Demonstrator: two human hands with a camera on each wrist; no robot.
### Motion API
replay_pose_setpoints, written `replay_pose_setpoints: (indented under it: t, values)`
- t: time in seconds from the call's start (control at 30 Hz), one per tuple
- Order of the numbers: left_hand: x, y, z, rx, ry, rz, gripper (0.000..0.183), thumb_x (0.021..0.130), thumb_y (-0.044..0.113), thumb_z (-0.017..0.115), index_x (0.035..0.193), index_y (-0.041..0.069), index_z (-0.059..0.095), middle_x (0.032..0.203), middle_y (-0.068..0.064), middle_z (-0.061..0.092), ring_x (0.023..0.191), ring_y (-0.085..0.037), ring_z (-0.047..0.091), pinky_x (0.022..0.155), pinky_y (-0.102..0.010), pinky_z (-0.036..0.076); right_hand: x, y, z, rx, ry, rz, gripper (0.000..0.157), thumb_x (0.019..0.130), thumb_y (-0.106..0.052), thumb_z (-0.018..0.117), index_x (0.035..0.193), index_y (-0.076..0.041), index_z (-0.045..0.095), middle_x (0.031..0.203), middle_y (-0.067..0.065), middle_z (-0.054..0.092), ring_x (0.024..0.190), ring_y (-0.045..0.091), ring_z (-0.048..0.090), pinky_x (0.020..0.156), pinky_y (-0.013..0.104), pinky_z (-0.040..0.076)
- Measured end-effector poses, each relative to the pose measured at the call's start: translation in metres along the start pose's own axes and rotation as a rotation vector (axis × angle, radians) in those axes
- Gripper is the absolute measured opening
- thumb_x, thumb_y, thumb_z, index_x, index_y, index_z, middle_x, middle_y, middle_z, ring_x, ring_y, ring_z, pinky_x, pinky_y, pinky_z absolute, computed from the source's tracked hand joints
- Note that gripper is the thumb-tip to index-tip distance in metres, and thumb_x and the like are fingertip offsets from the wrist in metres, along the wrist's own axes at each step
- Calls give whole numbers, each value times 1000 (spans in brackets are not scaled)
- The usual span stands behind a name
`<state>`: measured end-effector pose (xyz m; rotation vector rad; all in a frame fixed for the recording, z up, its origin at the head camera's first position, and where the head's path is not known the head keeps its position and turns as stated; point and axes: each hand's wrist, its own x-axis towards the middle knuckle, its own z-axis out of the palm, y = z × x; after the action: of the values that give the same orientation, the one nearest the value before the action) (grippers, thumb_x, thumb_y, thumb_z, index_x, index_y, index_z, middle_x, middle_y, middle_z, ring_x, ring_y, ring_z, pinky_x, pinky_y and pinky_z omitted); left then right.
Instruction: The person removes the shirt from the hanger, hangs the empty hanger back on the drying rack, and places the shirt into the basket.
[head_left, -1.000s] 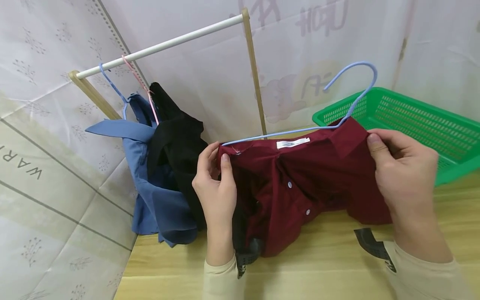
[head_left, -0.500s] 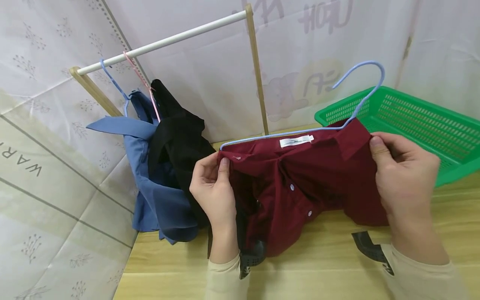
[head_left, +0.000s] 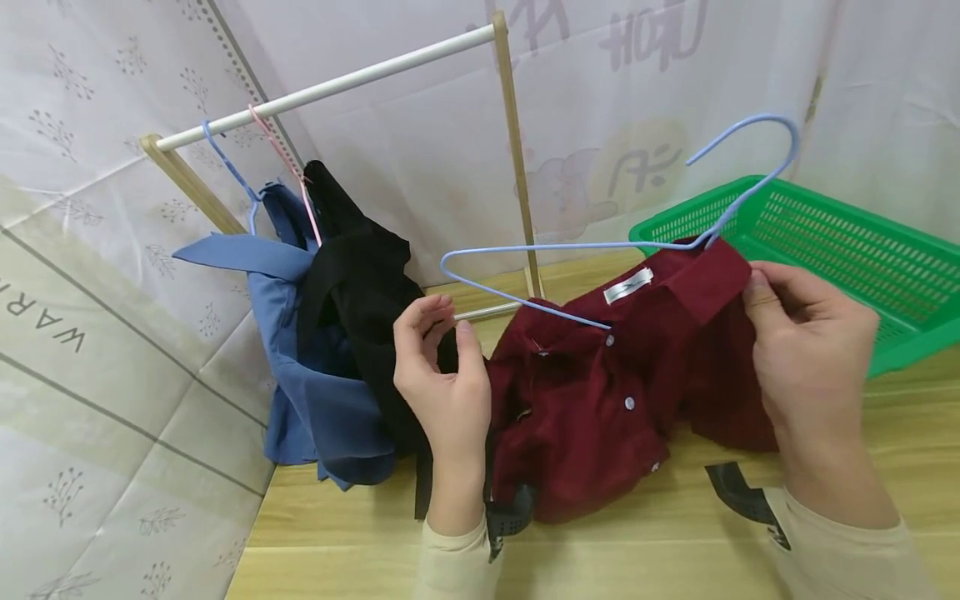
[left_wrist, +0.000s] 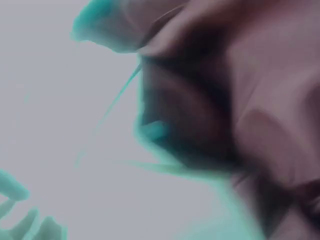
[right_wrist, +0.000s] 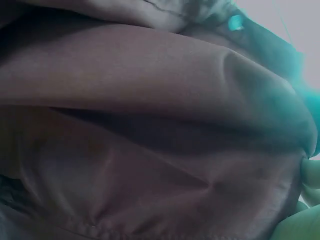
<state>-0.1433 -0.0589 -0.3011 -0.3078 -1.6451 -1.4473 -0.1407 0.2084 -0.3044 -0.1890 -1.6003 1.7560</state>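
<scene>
A maroon button-up shirt (head_left: 592, 458) with a white neck label hangs from my right hand (head_left: 813, 350), which pinches its collar edge between thumb and fingers. The light blue hanger (head_left: 562, 247) has its right part inside the collar, while its left end sticks out bare above the cloth. Just below that end, my left hand (head_left: 446, 396) is raised with thumb and fingers apart and nothing between them. Folds of the shirt (left_wrist: 275, 100) take up the right of the left wrist view, with fingertips at the lower left corner. Cloth fills most of the right wrist view.
At left stands a rack with a white rail (head_left: 375, 73) and wooden posts. A blue garment (head_left: 330, 417) and a black garment (head_left: 367, 292) hang there on blue and pink hangers. Behind my right hand is a green basket (head_left: 862, 225). Everything stands on a wood-grain table (head_left: 360, 558).
My left hand has let go of the shirt's left collar edge. That side of the shirt has dropped off the hanger's left end and slumped rightward; the hanger's hook has tilted right.
</scene>
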Motion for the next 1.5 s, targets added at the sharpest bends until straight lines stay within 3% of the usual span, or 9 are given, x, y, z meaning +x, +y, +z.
replay_pose_setpoints:
  t: [0.1,0.17,0.23,0.4,0.57,0.8,1.0,1.17,1.5]
  values:
    - [5,11,2,92,35,218,11,90,-2,61,100,0,65,99,-10,65,88,-19,63,80,-32,55,-2,0,0,-173,-57,-33,19,88,-9,72,103,1,76,81,-15,72,71,3,63,65,9,48]
    - [9,16,4,162,-3,349,8,90,-2,60,95,0,66,95,-11,65,86,-20,62,75,-30,54,-4,1,1,-270,-114,-65,20,88,-12,71,106,-3,76,83,-22,70,74,-2,64,67,7,48]
    - [11,20,7,232,-85,449,8,90,-1,61,94,1,67,96,-12,66,89,-22,61,77,-30,52,-6,1,3,-317,-172,-100,21,89,-12,71,108,-4,75,84,-27,68,75,-6,63,67,5,47]
    - [10,19,14,404,-310,548,13,93,10,63,102,7,71,101,-6,69,97,-21,63,87,-32,51,-11,1,5,-374,-284,-182,22,92,-14,68,110,-4,74,87,-34,64,76,-10,59,68,3,44]
    - [8,15,15,510,-348,591,12,93,16,66,100,13,75,92,0,73,83,-15,68,75,-27,54,-12,0,8,-363,-355,-248,20,91,-11,68,109,-4,74,90,-34,64,79,-9,59,70,3,44]
    - [9,21,11,507,-253,656,9,90,12,66,89,12,75,79,1,72,72,-14,67,64,-26,53,-13,2,8,-317,-400,-267,19,90,-6,68,108,-3,74,92,-30,66,82,-8,62,73,3,46]
    - [15,34,2,516,-155,685,9,88,10,65,83,10,72,72,0,67,60,-16,58,54,-28,41,-10,3,5,-279,-398,-313,18,88,-1,69,105,0,74,90,-27,68,84,-6,63,75,4,46]
    - [23,47,-8,517,-56,716,6,84,8,66,80,8,71,69,-3,65,59,-20,52,66,-37,40,-6,6,3,-290,-362,-251,19,90,-6,68,107,0,74,90,-29,68,83,-6,61,73,4,45]
    - [32,69,-29,593,254,724,5,80,6,68,80,5,73,72,-7,68,63,-26,51,79,-47,27,11,23,-6,-313,-300,-121,22,92,-13,68,110,-3,74,87,-28,67,79,-7,61,70,3,45]
